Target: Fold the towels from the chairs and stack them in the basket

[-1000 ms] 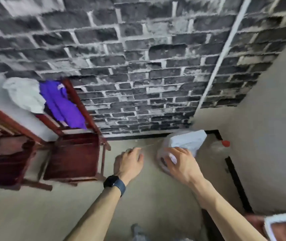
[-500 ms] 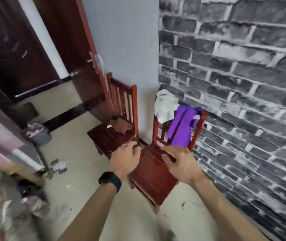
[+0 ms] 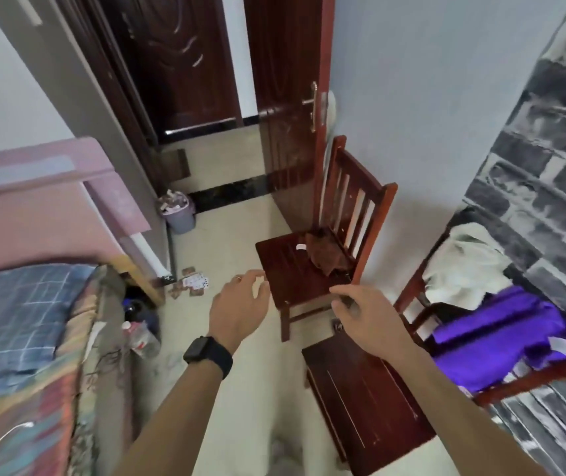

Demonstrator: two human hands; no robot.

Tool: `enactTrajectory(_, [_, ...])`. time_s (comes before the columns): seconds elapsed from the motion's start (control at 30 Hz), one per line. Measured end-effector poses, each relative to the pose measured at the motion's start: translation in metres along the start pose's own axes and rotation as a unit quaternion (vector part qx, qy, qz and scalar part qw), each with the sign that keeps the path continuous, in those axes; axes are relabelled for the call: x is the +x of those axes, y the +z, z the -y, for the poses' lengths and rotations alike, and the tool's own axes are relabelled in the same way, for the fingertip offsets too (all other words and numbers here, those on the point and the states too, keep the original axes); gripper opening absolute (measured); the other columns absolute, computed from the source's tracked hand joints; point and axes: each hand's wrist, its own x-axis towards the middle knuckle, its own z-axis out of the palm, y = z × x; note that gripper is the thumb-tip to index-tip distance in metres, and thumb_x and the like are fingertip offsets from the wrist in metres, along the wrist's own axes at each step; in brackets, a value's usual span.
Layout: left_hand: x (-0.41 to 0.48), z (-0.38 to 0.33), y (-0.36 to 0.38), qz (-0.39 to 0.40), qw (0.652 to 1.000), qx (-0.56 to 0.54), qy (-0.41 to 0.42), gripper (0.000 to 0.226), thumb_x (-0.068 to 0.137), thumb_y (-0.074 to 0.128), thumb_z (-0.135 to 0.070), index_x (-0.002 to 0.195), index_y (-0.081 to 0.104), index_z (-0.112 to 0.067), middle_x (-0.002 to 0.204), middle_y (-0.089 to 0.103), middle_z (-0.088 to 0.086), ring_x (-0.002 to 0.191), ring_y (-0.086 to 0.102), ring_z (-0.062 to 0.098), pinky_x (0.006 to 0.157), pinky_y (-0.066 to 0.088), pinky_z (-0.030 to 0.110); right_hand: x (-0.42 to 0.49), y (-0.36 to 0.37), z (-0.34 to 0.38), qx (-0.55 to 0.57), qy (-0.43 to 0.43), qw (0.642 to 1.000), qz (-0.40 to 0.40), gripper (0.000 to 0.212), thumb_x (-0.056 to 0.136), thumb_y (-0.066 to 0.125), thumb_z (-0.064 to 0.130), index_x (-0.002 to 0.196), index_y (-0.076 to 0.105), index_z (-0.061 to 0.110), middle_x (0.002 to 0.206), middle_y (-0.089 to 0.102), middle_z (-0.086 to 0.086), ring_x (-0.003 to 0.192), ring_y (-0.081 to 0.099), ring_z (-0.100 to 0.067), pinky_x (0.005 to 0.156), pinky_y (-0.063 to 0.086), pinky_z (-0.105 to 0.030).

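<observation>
Three towels are in view. A brown towel [image 3: 326,257] lies crumpled on the seat of the far chair [image 3: 285,269]. A white towel [image 3: 460,266] and a purple towel [image 3: 501,334] hang over the back of the near chair [image 3: 360,389].

Step in hand, as judged: pick-up of a towel. None is held. The left hand [image 3: 240,304] and the right hand [image 3: 360,310] are apart, both empty, fingers loosely bent, raised before the far chair's front edge.

Next move, as judged: reach forward to the brown towel, lift it clear of the seat, then find two corners for the first fold.

Limits of view:
- The basket does not appear.
- The towels overlap, so the full extent of each cannot be told.
- A small white item beside the brown towel cannot be identified.
- The edges of the view are blurred.
</observation>
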Motion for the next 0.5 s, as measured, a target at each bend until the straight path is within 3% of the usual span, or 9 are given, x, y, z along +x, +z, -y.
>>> enactTrajectory(0.17, [0.075, 0.049, 0.009, 0.030, 0.999, 0.024, -0.032, 0.038, 0.101, 0.040, -0.041, 0.137, 0.049, -0.033, 0.136, 0.058, -0.002, 0.119, 0.055, 0.023, 0.099, 0.044, 0.039, 0.077, 0.042, 0.002, 0.006, 0.032, 0.999, 0.030, 0.029, 0.098, 0.054, 0.040, 0.126, 0.063, 0.039, 0.106, 0.063, 0.019, 0.099, 0.059, -0.009, 0.088, 0.050, -0.027])
enactTrajectory(0.4, [0.215, 0.108, 0.025, 0.138, 0.989, 0.047, 0.032, 0.042, 0.099, 0.045, -0.035, 0.141, 0.048, -0.029, 0.136, 0.058, 0.002, 0.124, 0.054, 0.023, 0.102, 0.044, 0.042, 0.184, 0.106, -0.007, 0.034, 0.133, 0.990, 0.013, 0.029, 0.098, 0.058, 0.033, 0.126, 0.066, 0.032, 0.119, 0.067, 0.012, 0.088, 0.063, -0.006, 0.086, 0.053, -0.029])
enactTrajectory(0.5, [0.267, 0.121, 0.028, 0.189, 0.975, 0.086, 0.083, 0.044, 0.098, 0.045, -0.035, 0.143, 0.046, -0.030, 0.139, 0.056, 0.000, 0.125, 0.052, 0.022, 0.103, 0.043, 0.041, 0.213, 0.133, -0.012, 0.051, 0.206, 0.977, 0.017, 0.030, 0.099, 0.057, 0.034, 0.128, 0.063, 0.036, 0.127, 0.065, 0.011, 0.113, 0.061, -0.013, 0.099, 0.047, -0.033])
